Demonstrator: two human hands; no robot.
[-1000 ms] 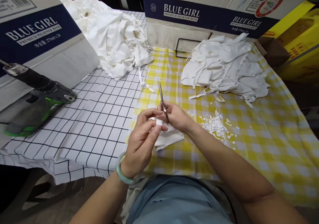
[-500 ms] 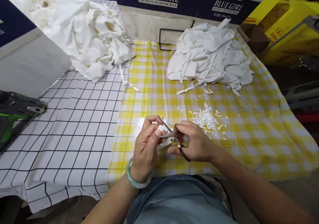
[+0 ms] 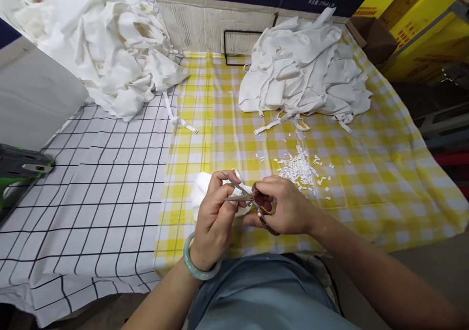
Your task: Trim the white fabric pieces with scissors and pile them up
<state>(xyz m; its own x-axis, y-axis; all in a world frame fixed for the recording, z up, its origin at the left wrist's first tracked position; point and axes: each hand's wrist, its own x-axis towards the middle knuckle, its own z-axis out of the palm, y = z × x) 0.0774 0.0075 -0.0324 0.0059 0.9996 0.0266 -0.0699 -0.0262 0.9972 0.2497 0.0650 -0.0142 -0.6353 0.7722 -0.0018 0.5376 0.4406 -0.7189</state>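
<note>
My right hand [image 3: 284, 205] grips a pair of scissors [image 3: 249, 197] by its brownish handles, with the blades spread apart and pointing left. Those blades lie right at the fingers of my left hand [image 3: 218, 205], which is closed in a pinch on a white garment [image 3: 200, 189] with a narrow strap. Part of the garment is hidden behind the left hand, and a small loop of strap [image 3: 236, 173] stands up above the blades. To the right of the scissors lies a heap of small white snippets [image 3: 299, 167] on the yellow checked cloth [image 3: 205, 146].
A pile of white garments [image 3: 304, 76] with trailing straps lies at the back right, a larger pile [image 3: 98, 46] at the back left. Cardboard boxes [image 3: 205, 24] wall the far side. A black and green tool [image 3: 25, 166] sits at the left edge.
The view has shifted slightly, so the piles sit a little higher and further left. The scissor blades now cross in front of the left fingers. Both hands keep their grip.
</note>
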